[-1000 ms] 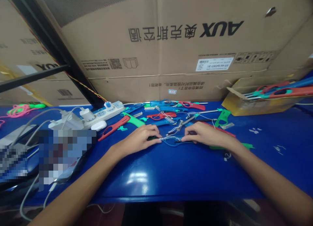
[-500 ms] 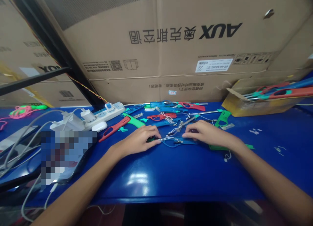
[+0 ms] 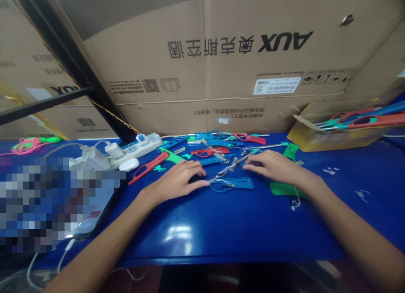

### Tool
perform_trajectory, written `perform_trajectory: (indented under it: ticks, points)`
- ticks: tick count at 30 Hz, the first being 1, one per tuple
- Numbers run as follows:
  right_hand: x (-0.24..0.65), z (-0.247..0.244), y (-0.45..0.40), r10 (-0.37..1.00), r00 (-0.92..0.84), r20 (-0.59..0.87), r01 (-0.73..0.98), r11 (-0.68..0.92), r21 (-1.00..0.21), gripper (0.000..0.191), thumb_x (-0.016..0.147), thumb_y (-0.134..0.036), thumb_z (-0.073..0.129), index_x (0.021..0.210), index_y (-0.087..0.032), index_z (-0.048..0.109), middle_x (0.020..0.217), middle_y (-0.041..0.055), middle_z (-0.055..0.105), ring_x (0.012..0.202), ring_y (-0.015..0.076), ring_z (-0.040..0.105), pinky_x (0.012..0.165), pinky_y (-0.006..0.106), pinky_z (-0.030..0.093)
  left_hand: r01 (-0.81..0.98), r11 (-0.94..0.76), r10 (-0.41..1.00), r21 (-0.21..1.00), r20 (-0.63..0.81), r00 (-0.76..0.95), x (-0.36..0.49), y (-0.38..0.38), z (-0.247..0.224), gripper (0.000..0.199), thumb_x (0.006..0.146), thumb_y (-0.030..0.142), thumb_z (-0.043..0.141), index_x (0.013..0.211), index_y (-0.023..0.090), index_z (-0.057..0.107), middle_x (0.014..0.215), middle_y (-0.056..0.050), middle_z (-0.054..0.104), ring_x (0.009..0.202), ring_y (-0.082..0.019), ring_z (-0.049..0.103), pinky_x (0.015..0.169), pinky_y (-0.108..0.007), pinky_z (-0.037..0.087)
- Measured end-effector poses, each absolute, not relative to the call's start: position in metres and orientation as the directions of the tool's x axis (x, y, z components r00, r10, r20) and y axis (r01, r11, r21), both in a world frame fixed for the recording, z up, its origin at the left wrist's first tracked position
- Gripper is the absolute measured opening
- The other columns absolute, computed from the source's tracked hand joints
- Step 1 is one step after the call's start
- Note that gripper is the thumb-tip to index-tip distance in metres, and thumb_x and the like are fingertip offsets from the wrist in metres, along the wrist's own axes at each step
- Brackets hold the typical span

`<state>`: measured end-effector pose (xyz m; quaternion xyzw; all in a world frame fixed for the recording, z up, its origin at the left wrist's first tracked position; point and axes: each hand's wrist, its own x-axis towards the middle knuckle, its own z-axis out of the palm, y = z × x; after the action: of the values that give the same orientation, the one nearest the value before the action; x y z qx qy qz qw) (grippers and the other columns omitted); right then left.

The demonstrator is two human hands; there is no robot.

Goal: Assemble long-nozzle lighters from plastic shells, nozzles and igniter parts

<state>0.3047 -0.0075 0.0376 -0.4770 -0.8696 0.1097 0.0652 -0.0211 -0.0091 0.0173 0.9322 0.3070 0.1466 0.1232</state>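
Note:
My left hand [image 3: 180, 179] is curled over the left end of a blue lighter casing [image 3: 242, 183], thumb and fingers around its narrow part, which they hide. White wires and a small dark part lie in the casing. My right hand [image 3: 272, 166] is above and right of the casing, apart from it, fingers bent together. What they hold, if anything, is hidden. Just left of its fingertips lies a small metal piece [image 3: 233, 164] among the parts. A green casing [image 3: 284, 189] with a white wire lies below my right wrist.
Red lighter casings [image 3: 148, 168] and other coloured parts lie scattered along the back. A power strip [image 3: 136, 149] with plugs stands at left, near a blurred-out device. At right is an open carton [image 3: 341, 137] of lighters. A large cardboard box [image 3: 205, 73] walls the back.
My right hand has lifted off the right end of the blue casing and moved slightly up and right, uncovering that end. My left hand has stayed nearly in place.

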Motion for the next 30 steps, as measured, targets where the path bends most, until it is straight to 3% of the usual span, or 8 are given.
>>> perform_trajectory:
  ticks: [5,7,11,17,25,30]
  points:
    - [0.306,0.039,-0.006,0.839,-0.543,0.016,0.805,0.526,-0.273,0.039,0.099,-0.051,0.045,0.102,-0.023,0.072,0.091,0.0063,0.073,0.085,0.0227,0.064,0.072,0.032,0.04,0.647,-0.729,0.675,0.224,0.387,0.628,-0.023,0.003,0.01,0.03,0.103,0.043,0.046,0.117,0.02,0.059,0.118,-0.006,0.062,0.111,-0.023,0.056,0.101,-0.041,0.041]
    - [0.304,0.039,-0.007,0.836,-0.549,0.013,0.803,0.531,-0.272,0.039,0.099,-0.051,0.044,0.102,-0.023,0.072,0.091,0.0061,0.074,0.084,0.0225,0.064,0.072,0.033,0.04,0.739,-0.647,0.722,0.186,0.461,0.516,-0.028,0.011,0.005,0.031,0.103,0.039,0.045,0.121,0.018,0.059,0.121,-0.009,0.059,0.112,-0.026,0.053,0.099,-0.043,0.042]
    - [0.3,0.04,-0.01,0.817,-0.575,0.03,0.783,0.561,-0.269,0.037,0.1,-0.049,0.044,0.101,-0.023,0.071,0.088,0.0048,0.073,0.081,0.0215,0.064,0.07,0.032,0.039,0.857,-0.494,0.804,0.148,0.451,0.386,-0.039,0.022,-0.005,0.032,0.1,0.037,0.049,0.118,0.015,0.063,0.126,-0.013,0.057,0.119,-0.033,0.046,0.097,-0.047,0.041]
    - [0.292,0.044,-0.017,0.783,-0.621,0.043,0.722,0.592,-0.358,0.035,0.098,-0.049,0.049,0.093,-0.023,0.071,0.078,0.001,0.071,0.071,0.0167,0.062,0.066,0.029,0.036,0.877,-0.455,0.843,0.151,0.389,0.371,-0.036,0.021,-0.01,0.032,0.098,0.045,0.054,0.109,0.019,0.068,0.12,-0.01,0.064,0.113,-0.032,0.05,0.096,-0.049,0.038]
    - [0.278,0.045,-0.026,0.727,-0.684,-0.057,0.652,0.575,-0.494,0.032,0.093,-0.051,0.059,0.092,-0.022,0.074,0.081,0.0005,0.072,0.069,0.0148,0.061,0.063,0.027,0.036,0.875,-0.461,0.835,0.146,0.406,0.372,-0.026,0.014,-0.003,0.017,0.094,0.037,0.063,0.1,0.021,0.067,0.117,-0.006,0.066,0.109,-0.028,0.055,0.095,-0.044,0.037]
    - [0.274,0.041,-0.026,0.73,-0.682,-0.052,0.658,0.581,-0.479,0.029,0.094,-0.048,0.059,0.095,-0.023,0.074,0.085,0.0013,0.072,0.074,0.0157,0.062,0.065,0.028,0.038,0.799,-0.544,0.786,0.255,0.489,0.379,-0.025,0.009,0.01,0.023,0.099,0.04,0.055,0.107,0.02,0.063,0.099,-0.004,0.07,0.093,-0.022,0.061,0.09,-0.038,0.04]
